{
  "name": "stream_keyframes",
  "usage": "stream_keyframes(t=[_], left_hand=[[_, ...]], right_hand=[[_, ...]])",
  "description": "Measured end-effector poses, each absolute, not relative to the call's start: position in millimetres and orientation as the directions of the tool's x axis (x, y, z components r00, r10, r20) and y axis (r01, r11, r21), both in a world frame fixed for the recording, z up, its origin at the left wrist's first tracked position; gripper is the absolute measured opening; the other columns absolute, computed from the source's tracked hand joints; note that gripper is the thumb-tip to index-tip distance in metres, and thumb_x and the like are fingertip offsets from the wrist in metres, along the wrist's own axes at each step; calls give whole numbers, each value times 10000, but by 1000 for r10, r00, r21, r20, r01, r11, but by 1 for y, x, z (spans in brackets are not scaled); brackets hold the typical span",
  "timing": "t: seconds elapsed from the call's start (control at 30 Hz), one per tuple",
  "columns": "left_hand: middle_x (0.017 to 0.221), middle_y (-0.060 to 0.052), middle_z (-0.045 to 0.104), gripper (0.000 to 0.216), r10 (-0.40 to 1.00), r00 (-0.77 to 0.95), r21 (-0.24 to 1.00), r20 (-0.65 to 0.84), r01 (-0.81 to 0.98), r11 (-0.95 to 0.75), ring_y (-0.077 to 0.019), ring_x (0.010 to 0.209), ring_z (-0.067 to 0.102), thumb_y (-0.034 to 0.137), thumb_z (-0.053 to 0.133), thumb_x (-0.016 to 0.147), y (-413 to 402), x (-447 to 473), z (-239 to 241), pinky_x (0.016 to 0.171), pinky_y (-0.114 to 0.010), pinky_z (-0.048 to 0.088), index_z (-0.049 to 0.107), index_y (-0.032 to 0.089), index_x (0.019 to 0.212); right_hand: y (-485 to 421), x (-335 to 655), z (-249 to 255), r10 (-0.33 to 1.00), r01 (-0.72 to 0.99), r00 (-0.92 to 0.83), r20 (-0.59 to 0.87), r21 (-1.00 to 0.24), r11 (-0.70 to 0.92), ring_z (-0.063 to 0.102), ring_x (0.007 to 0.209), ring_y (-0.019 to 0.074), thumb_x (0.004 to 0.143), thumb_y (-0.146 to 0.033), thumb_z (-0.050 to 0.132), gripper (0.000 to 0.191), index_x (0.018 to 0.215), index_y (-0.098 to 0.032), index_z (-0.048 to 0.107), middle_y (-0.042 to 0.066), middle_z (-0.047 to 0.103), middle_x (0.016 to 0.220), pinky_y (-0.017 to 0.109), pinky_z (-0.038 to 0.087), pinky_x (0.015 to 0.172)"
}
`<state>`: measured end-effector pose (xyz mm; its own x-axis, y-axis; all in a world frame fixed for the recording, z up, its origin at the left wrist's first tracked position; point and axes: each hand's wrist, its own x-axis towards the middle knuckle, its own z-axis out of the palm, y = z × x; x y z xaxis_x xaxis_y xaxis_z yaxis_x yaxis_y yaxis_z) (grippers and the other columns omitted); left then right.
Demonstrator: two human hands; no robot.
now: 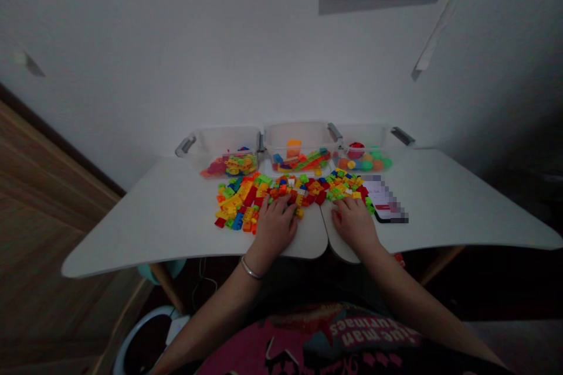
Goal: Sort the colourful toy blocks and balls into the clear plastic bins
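Note:
A wide pile of colourful toy building bricks (244, 194) is spread over the white table (145, 211). My left hand (275, 225), with a silver bracelet on its wrist, lies palm down on the near middle of the pile, its fingers stretched out and apart over red and orange bricks. At the pile's near right edge, my right hand (355, 222) rests palm down. Its fingers reach forward to the yellow and green bricks, and the thumb stands off to the side. Nothing is visibly held in either hand; the bricks under the palms are hidden.
Three clear plastic bins stand against the wall: the left bin (211, 137) and middle bin (281, 132) hold coloured pieces, the right bin (373, 133) round balls. A phone (382, 198) lies right of the pile. A gap between table sections runs near my right hand.

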<state>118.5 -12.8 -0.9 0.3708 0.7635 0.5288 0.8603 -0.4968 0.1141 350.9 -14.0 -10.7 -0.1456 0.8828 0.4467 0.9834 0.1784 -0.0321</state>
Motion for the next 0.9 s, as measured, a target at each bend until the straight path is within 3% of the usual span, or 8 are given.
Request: stream_keyframes(t=[0.3, 0.53, 0.7, 0.8, 0.9], left_hand=[[1312, -110, 646, 289, 769, 368, 125, 522, 859, -496, -278, 1159, 627, 245, 590, 875, -12, 119, 0, 1159, -578, 322, 689, 204, 1144], [1325, -106, 640, 296, 770, 374, 120, 517, 859, -498, -280, 1170, 620, 242, 583, 874, -13, 119, 0, 1166, -572, 314, 689, 206, 1148], [1322, -109, 642, 296, 766, 373, 126, 523, 855, -502, -277, 1168, 620, 236, 576, 875, -14, 118, 0, 1170, -573, 308, 689, 207, 1147], [1320, -112, 642, 297, 768, 372, 131, 522, 854, -503, -280, 1164, 622, 233, 577, 871, -14, 119, 1, 1163, -576, 316, 687, 209, 1146], [1321, -116, 641, 296, 768, 369, 134, 523, 854, -502, -285, 1166, 621, 228, 575, 870, -14, 119, 1, 1154, -584, 327, 686, 206, 1144]], right_hand=[[-6, 355, -21, 847, 899, -245, 471, -216, 381, 556, 1042, 286, 909, -122, 463, 324, 1109, -185, 710, 134, 656, 1120, 440, 501, 938], [2, 357, -23, 821, 769, -245, 515, -414, 488, 566, 1159, 248, 875, -145, 467, 385, 1211, -209, 646, 113, 624, 1216, 451, 474, 1025], [-7, 358, -9, 869, 888, -119, 481, -339, 309, 605, 1063, 277, 887, -313, 573, 276, 1127, -207, 661, 113, 674, 1093, 448, 494, 947], [-11, 353, 2, 926, 962, -50, 373, -233, 146, 630, 1010, 282, 899, -404, 593, 299, 1089, -186, 672, 116, 695, 1043, 403, 514, 849], [-14, 347, 6, 955, 986, -44, 292, -142, 89, 647, 1000, 278, 911, -408, 591, 269, 1044, -198, 695, 101, 719, 1033, 366, 512, 783]])
